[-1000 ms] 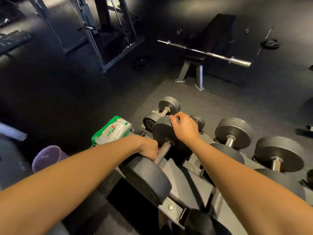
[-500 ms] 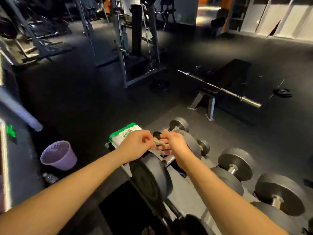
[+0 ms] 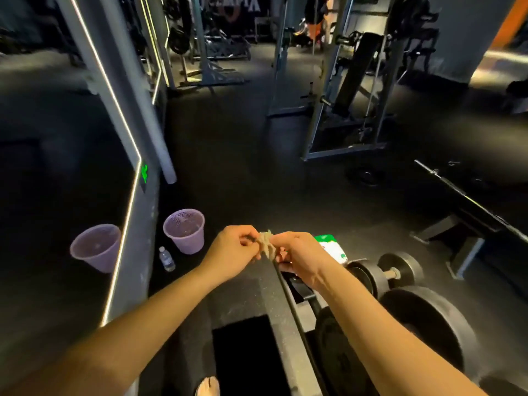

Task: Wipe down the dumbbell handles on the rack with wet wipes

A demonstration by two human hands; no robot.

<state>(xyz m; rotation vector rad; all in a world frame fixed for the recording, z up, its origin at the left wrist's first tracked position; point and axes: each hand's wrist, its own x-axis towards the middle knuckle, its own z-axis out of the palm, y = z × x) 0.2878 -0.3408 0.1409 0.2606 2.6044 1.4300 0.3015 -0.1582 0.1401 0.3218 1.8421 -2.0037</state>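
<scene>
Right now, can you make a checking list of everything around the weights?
Surface: grey rack, dark floor.
Job's things: crumpled wipe; wipes pack behind the right hand; dumbbells on the rack.
Clutter: purple basket and water bottle on the floor.
Hands: left hand and right hand both pinch the wipe.
Cables: nothing seen.
Surroundings: mirror on the left, barbell bench and machines beyond.

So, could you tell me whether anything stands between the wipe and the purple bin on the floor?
Nothing visible does. The left hand and right hand pinch the wipe; the purple bin stands on open floor to their left, with the water bottle beside it.
</scene>
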